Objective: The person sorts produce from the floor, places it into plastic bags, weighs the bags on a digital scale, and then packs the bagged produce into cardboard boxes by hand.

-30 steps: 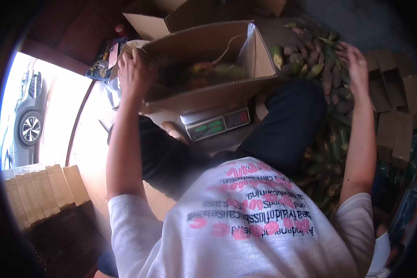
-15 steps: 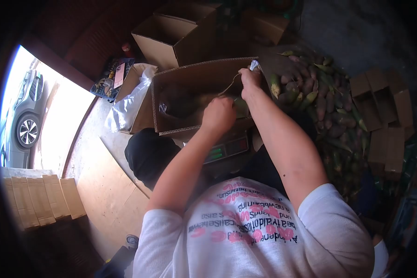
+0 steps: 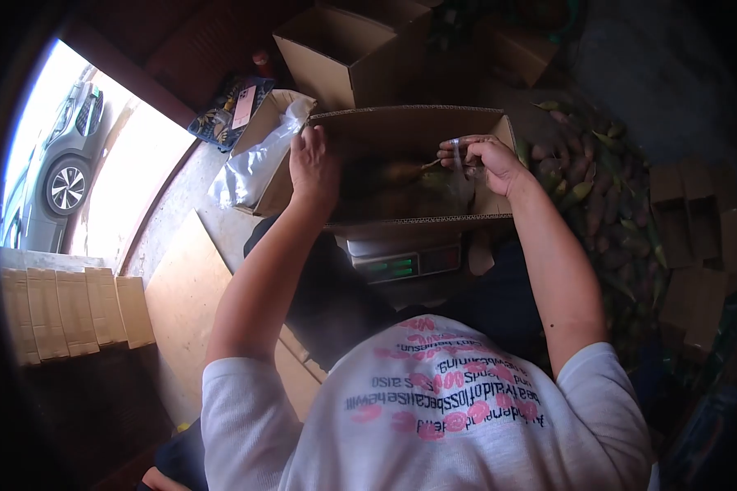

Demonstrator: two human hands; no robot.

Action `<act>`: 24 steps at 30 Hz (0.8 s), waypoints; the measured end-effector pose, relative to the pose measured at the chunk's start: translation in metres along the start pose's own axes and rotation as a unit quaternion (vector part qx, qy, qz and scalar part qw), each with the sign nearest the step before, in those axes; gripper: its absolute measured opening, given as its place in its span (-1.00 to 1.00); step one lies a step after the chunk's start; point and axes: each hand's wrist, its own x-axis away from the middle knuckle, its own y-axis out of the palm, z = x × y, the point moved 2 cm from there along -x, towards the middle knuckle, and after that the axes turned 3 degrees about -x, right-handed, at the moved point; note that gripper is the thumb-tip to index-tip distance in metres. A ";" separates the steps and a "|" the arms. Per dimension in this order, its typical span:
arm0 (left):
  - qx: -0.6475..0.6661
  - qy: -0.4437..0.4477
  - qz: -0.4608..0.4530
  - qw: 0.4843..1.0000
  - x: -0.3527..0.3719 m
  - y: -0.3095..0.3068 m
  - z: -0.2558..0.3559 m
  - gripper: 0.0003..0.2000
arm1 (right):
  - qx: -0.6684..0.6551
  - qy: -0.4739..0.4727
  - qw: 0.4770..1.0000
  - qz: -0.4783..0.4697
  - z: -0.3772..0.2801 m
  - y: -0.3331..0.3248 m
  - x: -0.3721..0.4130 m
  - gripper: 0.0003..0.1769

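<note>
A large open cardboard box (image 3: 422, 119) stands in front of me on a scale (image 3: 407, 263) with green digits. My left hand (image 3: 314, 168) is at the box's left rim; its fingers are partly blurred, and whether they grip anything I cannot make out. Over the right side of the box, my right hand (image 3: 490, 162) has fingers bent around a clear plastic bag (image 3: 460, 173), which hangs down inside. A thin brown string or stem (image 3: 431, 164) shows just left of those fingers. The dark contents at the bottom of the box are indistinct.
A smaller carton with a white plastic liner (image 3: 250, 173) stands left, by a basket with a pink phone (image 3: 243, 108). Behind is another open carton (image 3: 336, 49). Brownish root vegetables (image 3: 585, 168) pile up at right, near cardboard pieces (image 3: 692, 213). Someone's skin shows bottom left.
My left hand has gone from the middle of the box to its left rim, away from the brown string. My right hand has come lower and turned, its fingers now pointing left. The view has shifted.
</note>
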 end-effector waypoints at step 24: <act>0.761 0.141 -0.050 0.631 -0.042 0.115 0.086 -0.79 | 0.120 0.002 0.988 -0.096 0.038 0.019 -0.064 -0.40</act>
